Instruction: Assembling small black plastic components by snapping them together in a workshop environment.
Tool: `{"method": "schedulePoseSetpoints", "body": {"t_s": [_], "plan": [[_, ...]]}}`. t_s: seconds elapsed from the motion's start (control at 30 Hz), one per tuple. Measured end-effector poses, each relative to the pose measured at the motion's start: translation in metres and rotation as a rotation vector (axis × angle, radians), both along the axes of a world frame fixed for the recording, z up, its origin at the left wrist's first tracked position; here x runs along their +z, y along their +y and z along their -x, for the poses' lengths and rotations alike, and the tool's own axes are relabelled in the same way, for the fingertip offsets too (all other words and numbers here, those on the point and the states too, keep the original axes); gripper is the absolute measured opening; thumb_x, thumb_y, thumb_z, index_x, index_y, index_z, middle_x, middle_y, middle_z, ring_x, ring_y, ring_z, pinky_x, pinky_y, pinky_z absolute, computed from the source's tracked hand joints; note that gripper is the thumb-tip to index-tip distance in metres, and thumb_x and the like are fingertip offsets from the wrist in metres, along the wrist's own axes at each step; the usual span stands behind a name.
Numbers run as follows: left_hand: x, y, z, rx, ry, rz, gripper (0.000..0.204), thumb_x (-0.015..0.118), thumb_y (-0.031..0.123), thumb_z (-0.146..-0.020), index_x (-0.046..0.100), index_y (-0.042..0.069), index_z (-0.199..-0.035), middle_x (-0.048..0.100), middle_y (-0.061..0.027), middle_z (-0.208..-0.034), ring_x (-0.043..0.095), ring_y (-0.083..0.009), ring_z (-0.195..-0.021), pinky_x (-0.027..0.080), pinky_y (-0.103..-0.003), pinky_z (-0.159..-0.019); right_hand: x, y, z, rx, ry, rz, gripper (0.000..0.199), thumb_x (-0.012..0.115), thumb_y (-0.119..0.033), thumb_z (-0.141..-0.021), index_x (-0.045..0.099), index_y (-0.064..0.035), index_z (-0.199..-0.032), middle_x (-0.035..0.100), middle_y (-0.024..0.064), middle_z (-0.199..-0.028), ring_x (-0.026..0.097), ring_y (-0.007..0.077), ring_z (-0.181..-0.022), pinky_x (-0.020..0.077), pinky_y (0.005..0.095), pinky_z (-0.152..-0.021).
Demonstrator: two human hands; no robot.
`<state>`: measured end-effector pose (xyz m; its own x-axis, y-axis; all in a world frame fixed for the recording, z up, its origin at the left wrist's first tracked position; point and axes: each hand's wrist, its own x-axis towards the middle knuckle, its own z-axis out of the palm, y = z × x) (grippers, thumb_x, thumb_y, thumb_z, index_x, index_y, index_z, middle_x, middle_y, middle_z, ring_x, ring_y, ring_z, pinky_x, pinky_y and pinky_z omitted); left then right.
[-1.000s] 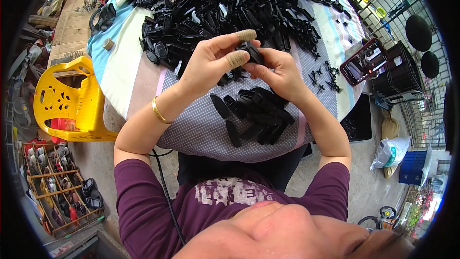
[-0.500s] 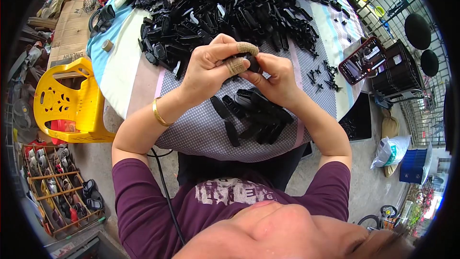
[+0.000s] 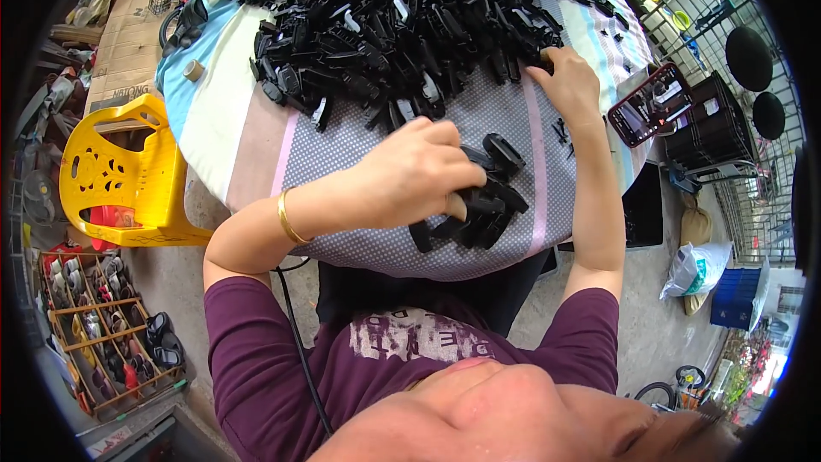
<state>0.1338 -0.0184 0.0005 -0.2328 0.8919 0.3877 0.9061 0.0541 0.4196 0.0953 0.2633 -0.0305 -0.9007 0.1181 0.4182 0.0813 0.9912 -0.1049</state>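
On the surface [image 3: 244, 141], my left hand [image 3: 417, 173] curls over black parts [image 3: 496, 197], my right hand [image 3: 568, 85] beside a larger pile [image 3: 402, 30]; whether either grips, I cannot tell.

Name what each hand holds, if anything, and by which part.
Cannot be told: the left hand curls over the small black cluster, the right hand is at the edge of the large black pile; any grip is hidden or unclear.
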Motion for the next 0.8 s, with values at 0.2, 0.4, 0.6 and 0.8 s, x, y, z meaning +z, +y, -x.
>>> {"method": "schedulePoseSetpoints", "body": {"t_s": [0.2,0.4,0.6,0.8], "plan": [[0.020,-0.022,0.033,0.050,-0.041,-0.047,0.030,0.077,0.011,-0.061,0.064,0.006,-0.088,0.054,-0.0069,-0.092,0.052,-0.0236,-0.087,0.045,-0.033,-0.073,-0.011,0.003,0.004,0.080,0.000,0.027,0.031,0.071,-0.024,-0.072,0.065,-0.0059,-0.097,0.063,0.0113,-0.081,0.061,0.0264,-0.076,0.0481,0.0354,-0.070],[0.010,-0.037,0.047,0.311,0.066,0.298,0.025,0.069,0.007,-0.067,0.062,0.005,-0.091,0.053,-0.0065,-0.090,0.051,-0.0227,-0.091,0.044,-0.032,-0.078,0.009,-0.019,-0.006,0.190,0.064,0.413,0.029,0.072,-0.012,-0.069,0.064,-0.0019,-0.095,0.051,0.0013,-0.065,0.049,0.0113,-0.059,0.0417,0.0250,-0.057],[-0.007,-0.027,0.050,0.304,0.279,0.305,0.025,0.063,0.001,-0.066,0.057,0.005,-0.089,0.051,-0.0063,-0.092,0.048,-0.0215,-0.089,0.043,-0.032,-0.078,0.006,-0.050,-0.013,0.476,-0.301,0.816,0.030,0.060,-0.006,-0.069,0.060,0.0008,-0.098,0.041,-0.0056,-0.063,0.039,0.0040,-0.057,0.0338,0.0189,-0.053],[-0.011,-0.025,0.051,0.242,0.339,0.265,0.027,0.066,0.004,-0.065,0.060,0.005,-0.091,0.053,-0.0059,-0.093,0.050,-0.0214,-0.090,0.044,-0.032,-0.079,0.003,-0.044,-0.014,0.457,-0.291,0.661,0.037,0.065,-0.009,-0.070,0.058,0.0004,-0.105,0.052,0.0007,-0.077,0.047,0.0052,-0.060,0.0404,0.0188,-0.056]]}}
